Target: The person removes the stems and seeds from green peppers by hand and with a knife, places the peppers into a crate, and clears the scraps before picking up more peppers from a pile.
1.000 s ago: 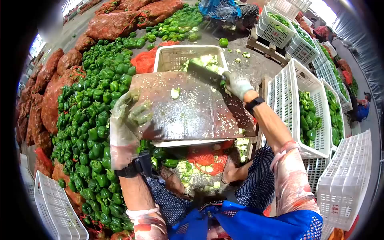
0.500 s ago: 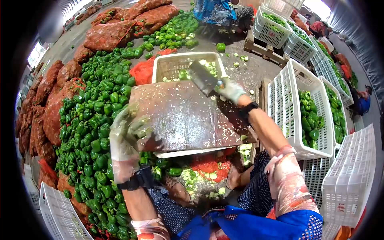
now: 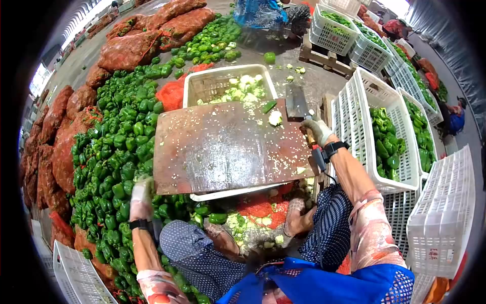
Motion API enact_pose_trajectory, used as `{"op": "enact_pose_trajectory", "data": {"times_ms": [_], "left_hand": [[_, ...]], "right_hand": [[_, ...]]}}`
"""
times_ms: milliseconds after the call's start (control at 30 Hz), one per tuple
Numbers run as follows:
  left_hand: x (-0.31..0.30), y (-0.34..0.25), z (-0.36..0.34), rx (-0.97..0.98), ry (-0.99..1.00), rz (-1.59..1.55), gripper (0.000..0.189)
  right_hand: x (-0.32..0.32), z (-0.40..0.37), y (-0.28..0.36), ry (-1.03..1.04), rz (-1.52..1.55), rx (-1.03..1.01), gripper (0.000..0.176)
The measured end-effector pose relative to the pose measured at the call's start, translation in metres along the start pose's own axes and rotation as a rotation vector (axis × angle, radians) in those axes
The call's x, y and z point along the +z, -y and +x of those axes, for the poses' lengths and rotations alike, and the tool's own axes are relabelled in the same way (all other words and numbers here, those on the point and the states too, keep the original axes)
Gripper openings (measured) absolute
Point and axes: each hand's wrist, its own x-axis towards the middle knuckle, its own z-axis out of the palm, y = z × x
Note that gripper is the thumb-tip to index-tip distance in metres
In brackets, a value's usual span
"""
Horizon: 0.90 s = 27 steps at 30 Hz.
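Note:
My right hand (image 3: 318, 130), in a pale glove, is closed round the handle of a cleaver (image 3: 295, 101). The blade lies at the right far edge of a wet brown cutting board (image 3: 217, 147) dotted with seeds. Beside the blade are a green pepper piece (image 3: 269, 106) and a pale pepper core (image 3: 275, 118). My gloved left hand (image 3: 142, 191) is off the board's near left corner, at the heap of green bell peppers (image 3: 114, 152); its fingers are blurred and partly hidden. Past the board, a white crate (image 3: 192, 91) contains pepper cores (image 3: 248, 87).
White crates (image 3: 354, 116) with green peppers stand at right, some on pallets. Stacked crates (image 3: 438, 218) are nearer. Full red mesh sacks (image 3: 129, 49) line the left and back. Cut scraps and red netting (image 3: 260, 205) lie between my feet. Another person (image 3: 259, 12) sits at the back.
My left hand has moved off the board, down and left to the peppers. The cleaver has swung right from over the crate to the board's edge. A core and green piece now show there.

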Motion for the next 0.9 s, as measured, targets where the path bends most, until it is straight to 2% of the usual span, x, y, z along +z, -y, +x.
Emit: {"op": "enact_pose_trajectory", "data": {"times_ms": [33,67,100,167,200,267,333,367,433,500,567,633,667,700,767,800,900], "left_hand": [[0.017,-0.004,-0.004,-0.040,0.116,-0.038,0.042],[0.040,-0.013,-0.016,-0.028,0.068,-0.110,0.038],[0.041,-0.007,-0.005,0.006,0.152,0.016,0.031],[0.016,0.032,0.030,0.189,0.124,0.176,0.025],[0.000,0.052,0.047,0.282,0.111,0.259,0.022],[0.035,-0.007,-0.013,0.017,-0.017,-0.082,0.018],[-0.018,0.045,0.016,0.144,-0.018,0.012,0.024],[-0.015,0.023,-0.010,-0.035,-0.097,-0.181,0.027],[-0.037,0.022,-0.037,-0.039,-0.234,-0.233,0.030],[-0.069,0.014,-0.061,-0.091,-0.248,-0.324,0.031],[-0.120,0.019,-0.077,-0.032,-0.206,-0.267,0.034],[-0.177,0.040,-0.074,0.027,-0.371,-0.253,0.037],[-0.209,0.048,-0.071,0.055,-0.392,-0.156,0.039],[-0.241,0.056,-0.067,0.081,-0.417,-0.059,0.042],[-0.195,0.016,-0.114,0.039,-0.456,-0.311,0.038],[-0.211,0.020,-0.112,-0.041,-0.336,-0.373,0.040],[-0.218,0.023,-0.114,-0.020,-0.324,-0.393,0.043]], "right_hand": [[0.004,-0.001,0.003,0.009,-0.035,0.046,0.029],[0.008,-0.003,0.004,0.016,-0.070,0.095,0.031],[0.011,-0.003,0.005,-0.017,-0.167,0.064,0.034],[0.017,-0.001,0.005,-0.077,-0.366,0.005,0.039],[0.022,-0.014,0.022,-0.017,-0.386,0.083,0.045],[0.032,-0.029,0.037,0.013,-0.271,0.011,0.030],[0.052,-0.049,0.059,0.021,-0.294,0.009,0.022],[0.062,-0.058,0.070,0.025,-0.306,0.008,0.019],[0.082,-0.063,0.067,0.158,-0.388,0.083,0.028],[0.111,-0.071,0.053,0.214,-0.487,-0.045,0.040],[0.144,-0.079,0.049,0.368,-0.700,-0.153,0.041],[0.172,-0.081,0.031,0.417,-0.721,-0.263,0.036],[0.179,-0.093,0.050,0.435,-0.706,-0.164,0.041],[0.184,-0.101,0.064,0.441,-0.746,-0.148,0.041],[0.195,-0.111,0.069,0.420,-0.632,-0.344,0.039],[0.205,-0.113,0.069,0.532,-0.583,-0.305,0.038],[0.234,-0.145,0.101,0.721,-0.707,-0.112,0.041]]}}
